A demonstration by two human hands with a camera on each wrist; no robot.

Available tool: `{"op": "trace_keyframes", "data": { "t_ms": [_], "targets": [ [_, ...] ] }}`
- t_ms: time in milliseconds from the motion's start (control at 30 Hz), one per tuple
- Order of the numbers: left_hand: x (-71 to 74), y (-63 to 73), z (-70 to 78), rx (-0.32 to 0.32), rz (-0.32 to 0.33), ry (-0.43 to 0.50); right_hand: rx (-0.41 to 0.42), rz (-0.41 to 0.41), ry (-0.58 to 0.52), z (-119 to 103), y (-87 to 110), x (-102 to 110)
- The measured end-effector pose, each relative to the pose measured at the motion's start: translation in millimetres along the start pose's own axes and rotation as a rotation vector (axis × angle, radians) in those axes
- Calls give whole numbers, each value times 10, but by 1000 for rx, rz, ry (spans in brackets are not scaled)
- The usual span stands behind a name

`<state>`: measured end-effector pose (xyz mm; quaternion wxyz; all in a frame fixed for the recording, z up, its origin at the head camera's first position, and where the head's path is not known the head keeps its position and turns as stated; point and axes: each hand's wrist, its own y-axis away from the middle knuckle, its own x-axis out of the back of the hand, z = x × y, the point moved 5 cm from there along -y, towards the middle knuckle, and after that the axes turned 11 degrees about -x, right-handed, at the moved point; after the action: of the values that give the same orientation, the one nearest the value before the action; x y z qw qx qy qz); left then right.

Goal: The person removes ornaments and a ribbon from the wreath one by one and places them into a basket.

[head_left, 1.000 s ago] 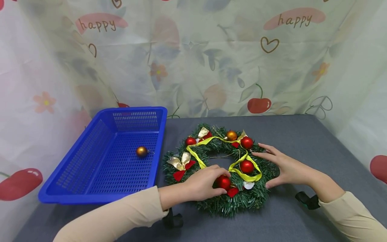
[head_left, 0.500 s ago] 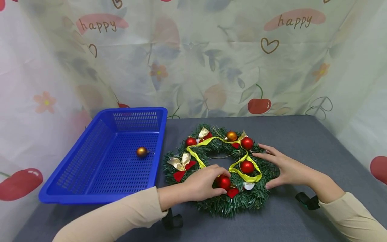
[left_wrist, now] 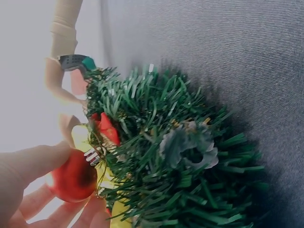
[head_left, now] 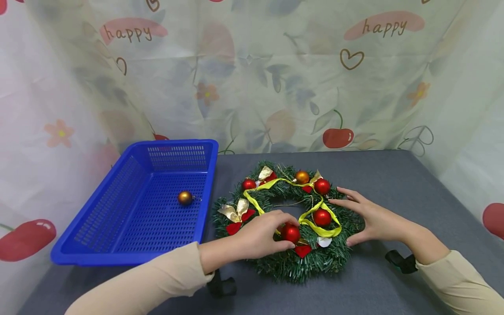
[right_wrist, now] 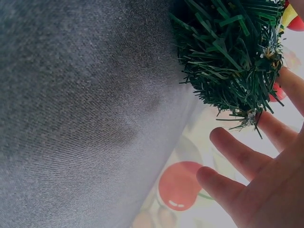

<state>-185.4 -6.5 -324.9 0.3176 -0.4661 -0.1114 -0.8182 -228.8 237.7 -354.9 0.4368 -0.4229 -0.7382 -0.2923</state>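
Note:
A green Christmas wreath (head_left: 311,267) lies on the grey table, trimmed with yellow ribbon (head_left: 253,203), red baubles (head_left: 322,217) and gold-and-red bows (head_left: 236,211). At its near-left part, my left hand (head_left: 260,234) pinches a red bauble (head_left: 290,233) between thumb and fingers. The left wrist view shows that bauble's silver cap (left_wrist: 92,156) and a thin cord running toward the greenery. My right hand (head_left: 372,217) spreads its fingers at the wreath's right edge; in the right wrist view some fingertips (right_wrist: 273,124) meet the green needles.
On the left stands a blue plastic basket (head_left: 134,259) with a gold bauble (head_left: 185,197) inside. Patterned curtains (head_left: 248,87) hang behind and at both sides of the table (head_left: 378,175).
My left hand has risen slightly and shifted a little left, carrying the red bauble with it. The right hand has stayed where it was.

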Motion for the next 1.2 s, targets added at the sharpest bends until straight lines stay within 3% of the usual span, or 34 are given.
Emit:
{"op": "trace_keyframes", "data": {
  "t_ms": [467, 900, 1200],
  "targets": [
    [169, 69, 15, -13, 65, 48, -3, 0, -2, 10, -3, -1],
    [337, 184, 1, -37, 139, 37, -3, -2, -3, 9, -1, 0],
    [470, 276, -2, -20, 180, 43, -20, -6, 0, 17, -3, -4]
  ]
}}
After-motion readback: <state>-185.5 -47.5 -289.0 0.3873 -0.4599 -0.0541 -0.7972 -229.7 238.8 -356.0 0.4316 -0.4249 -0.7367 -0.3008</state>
